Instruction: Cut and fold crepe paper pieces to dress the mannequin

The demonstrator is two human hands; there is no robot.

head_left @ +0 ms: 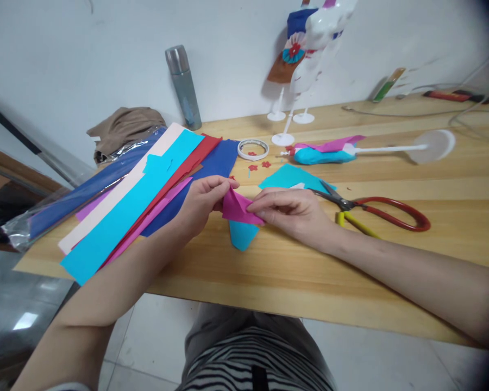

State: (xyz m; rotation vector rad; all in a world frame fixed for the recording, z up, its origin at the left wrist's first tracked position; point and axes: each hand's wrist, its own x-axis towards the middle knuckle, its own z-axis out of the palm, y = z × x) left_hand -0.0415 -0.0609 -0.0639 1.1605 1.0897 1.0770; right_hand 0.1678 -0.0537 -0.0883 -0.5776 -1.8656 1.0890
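Note:
A small piece of magenta paper (239, 208) with a crease is held up between both hands over the table. My left hand (207, 200) pinches its upper left corner, fingers closed. My right hand (291, 212) grips its right edge between thumb and fingers. Beneath it, a turquoise paper scrap (243, 234) lies on the wood. Just right of my right hand are scissors (344, 203) with one red and one yellow handle, blades pointing left. Another turquoise sheet (295, 176) is partly hidden behind that hand.
Coloured paper strips (134, 206) are piled at left, beside a grey thermos (183, 87). A tape roll (253, 149) and small red paper flowers (266, 164) lie mid-table. White mannequin forms (309, 70) stand at the back; a dressed mannequin (326, 155) lies at right.

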